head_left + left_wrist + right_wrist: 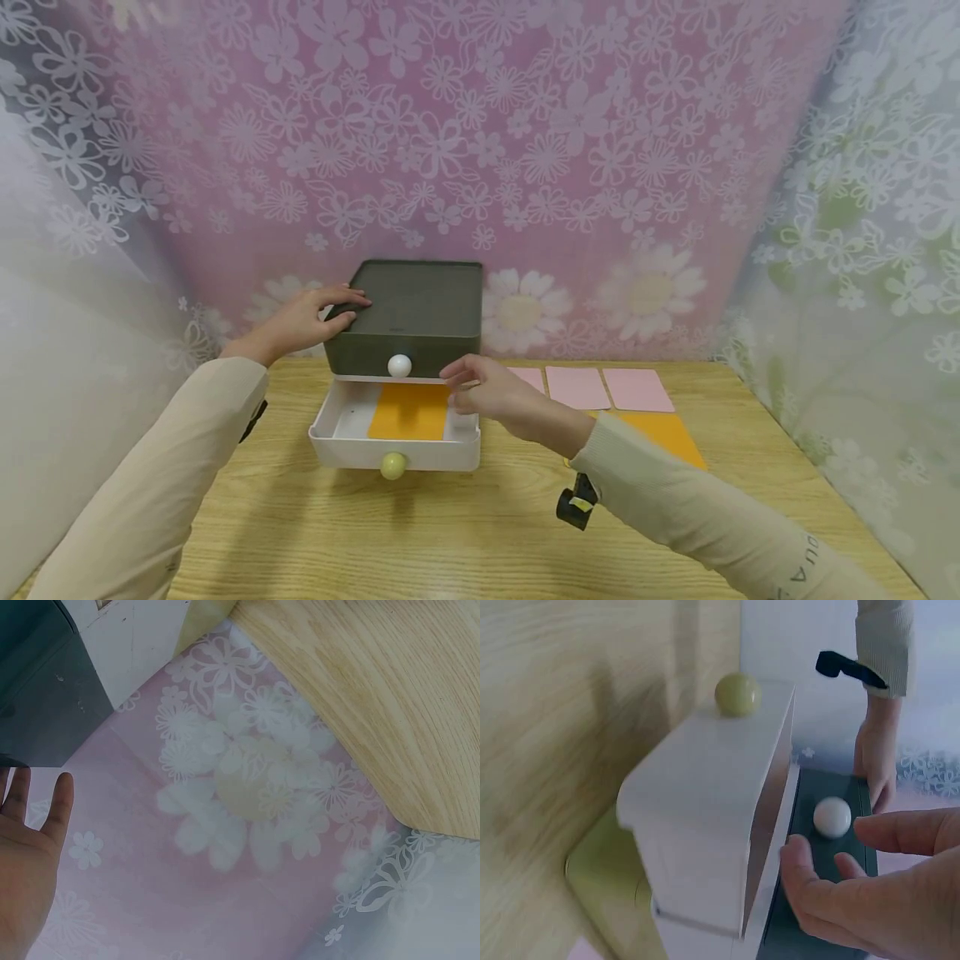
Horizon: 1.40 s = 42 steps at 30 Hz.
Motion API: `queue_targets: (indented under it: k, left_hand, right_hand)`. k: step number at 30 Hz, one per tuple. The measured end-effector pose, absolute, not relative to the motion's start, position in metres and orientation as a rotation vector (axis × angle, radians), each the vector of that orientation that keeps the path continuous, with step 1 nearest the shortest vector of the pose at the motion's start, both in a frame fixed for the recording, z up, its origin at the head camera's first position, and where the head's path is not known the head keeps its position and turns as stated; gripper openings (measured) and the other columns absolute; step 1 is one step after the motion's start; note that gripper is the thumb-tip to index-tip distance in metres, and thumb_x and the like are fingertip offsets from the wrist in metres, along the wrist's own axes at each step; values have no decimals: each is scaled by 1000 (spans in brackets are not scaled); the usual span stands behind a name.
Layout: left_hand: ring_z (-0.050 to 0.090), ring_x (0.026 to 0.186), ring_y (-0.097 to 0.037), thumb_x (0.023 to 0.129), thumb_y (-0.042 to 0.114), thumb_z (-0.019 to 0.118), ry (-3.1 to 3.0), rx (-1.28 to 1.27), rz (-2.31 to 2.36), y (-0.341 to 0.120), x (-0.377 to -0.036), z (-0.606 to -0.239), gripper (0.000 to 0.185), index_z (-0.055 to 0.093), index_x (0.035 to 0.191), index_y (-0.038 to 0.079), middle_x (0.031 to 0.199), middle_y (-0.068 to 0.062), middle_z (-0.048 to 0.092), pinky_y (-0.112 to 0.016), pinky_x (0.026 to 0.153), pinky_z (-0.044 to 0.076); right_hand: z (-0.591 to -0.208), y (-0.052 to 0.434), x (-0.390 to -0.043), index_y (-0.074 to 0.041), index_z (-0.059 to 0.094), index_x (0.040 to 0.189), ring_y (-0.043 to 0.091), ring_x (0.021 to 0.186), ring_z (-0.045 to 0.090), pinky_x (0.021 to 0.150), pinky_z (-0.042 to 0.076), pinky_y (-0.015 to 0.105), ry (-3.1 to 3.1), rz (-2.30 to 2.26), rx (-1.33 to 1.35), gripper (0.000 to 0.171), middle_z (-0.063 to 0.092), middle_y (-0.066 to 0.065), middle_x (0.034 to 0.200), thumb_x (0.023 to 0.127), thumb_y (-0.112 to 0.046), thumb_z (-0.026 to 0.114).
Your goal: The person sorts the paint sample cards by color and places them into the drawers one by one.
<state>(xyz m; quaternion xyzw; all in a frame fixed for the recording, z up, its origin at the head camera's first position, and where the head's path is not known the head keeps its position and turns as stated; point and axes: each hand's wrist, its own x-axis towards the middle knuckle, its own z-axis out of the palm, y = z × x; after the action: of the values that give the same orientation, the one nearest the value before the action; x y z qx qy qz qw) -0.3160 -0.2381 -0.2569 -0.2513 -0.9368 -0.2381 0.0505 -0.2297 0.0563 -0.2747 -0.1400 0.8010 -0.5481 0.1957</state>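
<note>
A small drawer unit stands against the back cloth. Its dark green upper section [423,296] has a white knob [400,366]. Below, a white drawer [352,452] with a yellow-green knob [393,466] is pulled out, and an orange sheet [408,412] lies flat inside. My left hand [307,321] rests on the top's left edge, fingers extended over it. Near the front right corner hovers my right hand [498,400], above the drawer's right side. The right wrist view shows its thumb and fingers [802,862] apart near the white knob [832,817], holding nothing.
Pink cards [577,388] lie in a row on the wooden table [465,533], right of the unit. Just in front of them is a larger orange sheet [663,433], partly behind my right forearm. Flowered cloth [525,167] hangs at the back and both sides.
</note>
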Motion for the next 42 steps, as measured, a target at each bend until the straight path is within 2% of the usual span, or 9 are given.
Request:
queue_targets:
  k: [6,14,23,34,42]
  left_hand:
    - [24,137,-35,94,20,48,-2846,-760,-735,-239,-315,-257,34,55,127,14,141,-12,42,-57,106,23]
    - [25,136,-35,94,21,48,-2849,-762,-722,-239,-315,-258,35,54,127,14,141,-12,42,-58,105,26]
    - [24,137,-34,94,22,48,-2867,-747,-709,-237,-317,-260,36,54,128,15,142,-11,41,-58,105,26]
    - [24,137,-36,94,21,48,-2850,-772,-733,-236,-314,-256,35,54,128,13,141,-13,41,-58,105,25]
    - [24,137,-35,94,21,48,-2858,-758,-737,-237,-314,-256,35,54,128,13,142,-12,41,-58,105,25]
  right_hand:
    - [-286,98,-241,1,50,118,31,109,52,90,47,41,2451,-1492,-428,30,50,18,122,89,-3,50]
    - [-338,156,-264,0,50,116,31,104,55,83,51,37,2733,-1306,-340,28,52,20,117,88,-3,52]
    - [-388,214,-278,10,50,110,42,95,55,81,49,46,2952,-967,-591,33,52,29,108,81,0,62]
    - [-407,254,-296,8,46,120,44,112,42,93,36,57,2825,-776,-709,60,48,26,119,76,-23,74]
    - [-408,261,-298,4,50,117,41,108,42,90,37,56,2819,-708,-751,60,49,23,116,73,-27,77]
